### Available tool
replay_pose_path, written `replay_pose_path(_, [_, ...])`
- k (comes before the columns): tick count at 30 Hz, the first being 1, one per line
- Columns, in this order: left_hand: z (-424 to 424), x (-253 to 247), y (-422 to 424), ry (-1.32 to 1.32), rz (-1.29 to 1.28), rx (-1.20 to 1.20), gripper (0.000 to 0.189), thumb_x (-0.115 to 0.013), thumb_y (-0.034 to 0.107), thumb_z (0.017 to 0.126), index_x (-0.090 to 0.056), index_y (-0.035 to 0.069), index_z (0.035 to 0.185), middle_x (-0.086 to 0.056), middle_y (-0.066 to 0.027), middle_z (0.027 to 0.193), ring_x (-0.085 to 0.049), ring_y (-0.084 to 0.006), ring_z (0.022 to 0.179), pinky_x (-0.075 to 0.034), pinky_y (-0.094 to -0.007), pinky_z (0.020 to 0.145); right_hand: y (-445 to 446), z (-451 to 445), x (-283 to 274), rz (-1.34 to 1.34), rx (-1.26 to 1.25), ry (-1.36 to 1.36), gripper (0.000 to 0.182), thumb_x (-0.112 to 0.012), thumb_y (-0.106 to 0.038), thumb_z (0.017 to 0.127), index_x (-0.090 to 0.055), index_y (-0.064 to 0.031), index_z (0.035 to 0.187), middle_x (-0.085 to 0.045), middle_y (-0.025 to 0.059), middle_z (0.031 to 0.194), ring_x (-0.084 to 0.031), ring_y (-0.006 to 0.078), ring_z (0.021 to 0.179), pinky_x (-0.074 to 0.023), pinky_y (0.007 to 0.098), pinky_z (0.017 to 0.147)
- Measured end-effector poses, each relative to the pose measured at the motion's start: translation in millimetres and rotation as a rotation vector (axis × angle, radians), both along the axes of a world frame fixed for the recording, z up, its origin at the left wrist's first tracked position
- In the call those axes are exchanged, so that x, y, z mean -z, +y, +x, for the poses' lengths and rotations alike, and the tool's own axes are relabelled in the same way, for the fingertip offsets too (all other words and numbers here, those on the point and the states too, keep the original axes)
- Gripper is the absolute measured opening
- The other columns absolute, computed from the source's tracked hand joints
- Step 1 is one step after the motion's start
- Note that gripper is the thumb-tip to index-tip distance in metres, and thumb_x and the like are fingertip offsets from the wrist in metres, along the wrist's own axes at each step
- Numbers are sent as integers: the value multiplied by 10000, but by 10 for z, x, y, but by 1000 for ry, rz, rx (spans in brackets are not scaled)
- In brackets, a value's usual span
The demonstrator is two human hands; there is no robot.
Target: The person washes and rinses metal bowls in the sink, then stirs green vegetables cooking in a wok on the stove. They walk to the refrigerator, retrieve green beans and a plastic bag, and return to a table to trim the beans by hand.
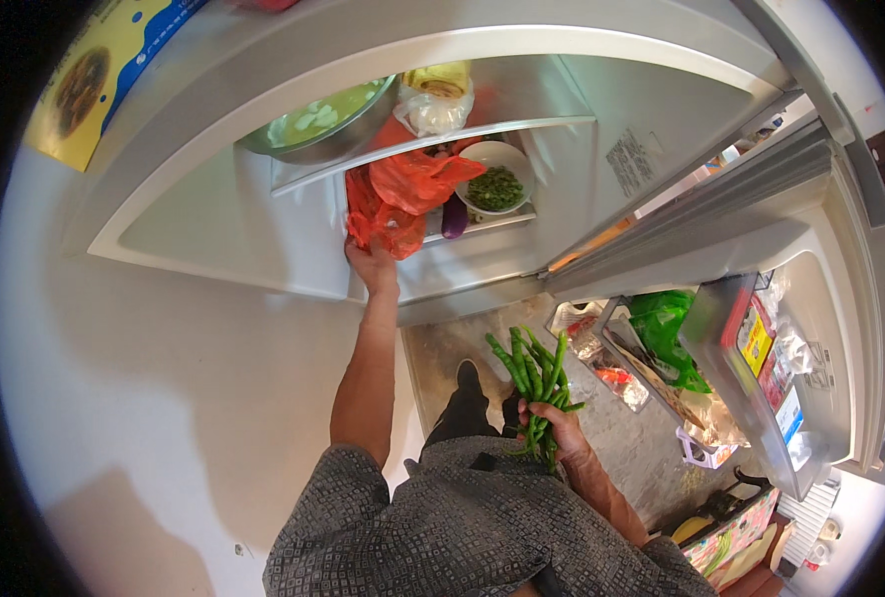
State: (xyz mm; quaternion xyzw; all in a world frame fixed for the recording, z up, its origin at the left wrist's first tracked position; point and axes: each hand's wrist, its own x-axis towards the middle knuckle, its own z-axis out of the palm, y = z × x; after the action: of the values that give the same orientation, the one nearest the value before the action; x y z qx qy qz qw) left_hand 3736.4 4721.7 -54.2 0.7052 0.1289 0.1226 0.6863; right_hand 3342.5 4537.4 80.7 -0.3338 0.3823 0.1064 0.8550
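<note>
A bunch of long green chili peppers [535, 369] is gripped in my right hand [558, 429], held in front of my body. My left hand [373, 263] reaches into the fridge at the lower shelf and touches a red plastic bag [394, 194]; its fingertips are partly hidden by the bag. Right of the bag, a white bowl [496, 153] holds chopped greens [496, 189], with a purple eggplant [455, 216] just below it. On the shelf above are a metal bowl [338, 145] of pale liquid with white pieces and a clear plastic bag [436, 104].
The fridge door [815, 246] stands open at the right, its racks holding a green plastic bag [670, 336] and packaged food. A glass shelf edge [442, 145] crosses above the red bag. A white wall [151, 388] is at the left.
</note>
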Motion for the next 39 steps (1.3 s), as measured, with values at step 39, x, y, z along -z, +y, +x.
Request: replay_pose_path(39, [-501,-752,-13,-50,175,214,455,-666,141,993,-497,-46,1371,-499,-149,1407,-529,-255,1270,-413,-374,1105,4,-118,152,55,40,-25,196,-687,-127,931,-672,5,1076,-684,86,920,-667,209,771,-606,396,630])
